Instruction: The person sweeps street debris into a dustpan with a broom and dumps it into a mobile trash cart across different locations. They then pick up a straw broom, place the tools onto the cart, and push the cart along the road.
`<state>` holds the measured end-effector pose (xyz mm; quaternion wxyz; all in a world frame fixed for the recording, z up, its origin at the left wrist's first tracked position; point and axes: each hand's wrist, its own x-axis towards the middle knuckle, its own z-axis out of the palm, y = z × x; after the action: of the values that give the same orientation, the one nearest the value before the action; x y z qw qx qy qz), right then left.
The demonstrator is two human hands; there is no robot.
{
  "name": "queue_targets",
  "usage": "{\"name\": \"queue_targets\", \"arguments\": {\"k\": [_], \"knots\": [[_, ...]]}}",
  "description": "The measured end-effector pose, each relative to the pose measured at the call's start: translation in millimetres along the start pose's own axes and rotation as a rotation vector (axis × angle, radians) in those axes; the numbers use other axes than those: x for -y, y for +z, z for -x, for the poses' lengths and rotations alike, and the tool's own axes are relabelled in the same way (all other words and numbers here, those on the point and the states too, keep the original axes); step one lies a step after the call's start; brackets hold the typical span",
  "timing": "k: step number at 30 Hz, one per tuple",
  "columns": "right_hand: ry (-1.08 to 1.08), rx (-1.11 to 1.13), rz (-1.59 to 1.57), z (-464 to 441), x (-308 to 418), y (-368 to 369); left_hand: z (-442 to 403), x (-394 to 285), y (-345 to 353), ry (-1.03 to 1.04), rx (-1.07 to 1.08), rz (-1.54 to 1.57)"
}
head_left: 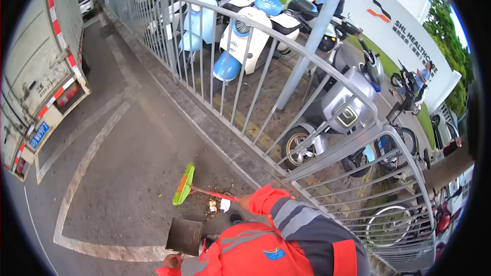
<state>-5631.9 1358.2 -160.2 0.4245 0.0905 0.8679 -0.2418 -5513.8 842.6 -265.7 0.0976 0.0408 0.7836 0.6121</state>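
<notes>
Grey asphalt (128, 184) spans left and centre, metal railings (166, 36) running upper left to lower right. Lower centre shows a green broom (184, 184), the right hand (246, 202) wrapped around its handle (217, 193); below, a dustpan (184, 235), the left hand (174, 261) curled onto it. Litter (213, 206) lies near the broom.

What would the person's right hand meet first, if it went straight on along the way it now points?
Probably the green-and-orange brush head, at the end of the red stick that the right hand holds; the crumpled white litter nearby seems to lie lower, though depth is unclear.
</notes>
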Motion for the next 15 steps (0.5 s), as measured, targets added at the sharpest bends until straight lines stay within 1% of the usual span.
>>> {"name": "queue_targets", "arguments": {"k": [1,3,4,6,7,8,9,10,11,12,13,14,15], "knots": [[0.006,0.003,0.123,5.4,-2.7,2.5,-5.8,-15.8,-1.3,0.012,0.018,-0.004],[-0.021,0.015,0.159,19.2,-31.5,11.6,-18.6,-47.1,1.7,0.103,0.009,-0.299],[-0.013,0.023,0.196,27.6,-49.6,20.7,-24.6,-59.2,3.1,0.104,0.015,-0.299],[0.046,0.027,0.264,43.7,-85.9,37.9,-33.4,-74.2,3.7,0.041,0.074,-0.36],[0.063,0.05,0.158,50.6,-102.1,41.3,-35.6,-62.8,0.6,0.056,0.099,-0.413],[0.078,0.079,0.05,59.2,-115.5,47.6,-41.1,-63.5,0.8,-0.009,0.157,-0.395],[0.094,0.122,0.121,79.4,-111.3,39.1,-47.1,-68.3,0.8,-0.085,0.211,-0.38],[0.094,0.182,0.196,96.2,-103.8,27.1,-53.6,-62.9,-1.3,-0.09,0.271,-0.43],[0.053,0.253,0.269,86.5,-125.8,34.9,-59.3,-57.7,-3.7,-0.093,0.332,-0.479],[0.093,0.188,-0.008,117.6,-113.9,15.8,-69.2,-104.8,5.3,-0.093,0.36,-0.467],[0.106,0.154,-0.152,145.0,-96.6,-1.5,-75.1,-87.9,4.2,-0.108,0.362,-0.444],[0.198,0.165,-0.299,147.0,-97.9,0.8,-77.5,-67.5,2.4,-0.133,0.343,-0.364],[0.251,0.111,-0.377,151.3,-95.3,6.0,-76.1,-46.7,1.4,-0.175,0.324,-0.253]]}}
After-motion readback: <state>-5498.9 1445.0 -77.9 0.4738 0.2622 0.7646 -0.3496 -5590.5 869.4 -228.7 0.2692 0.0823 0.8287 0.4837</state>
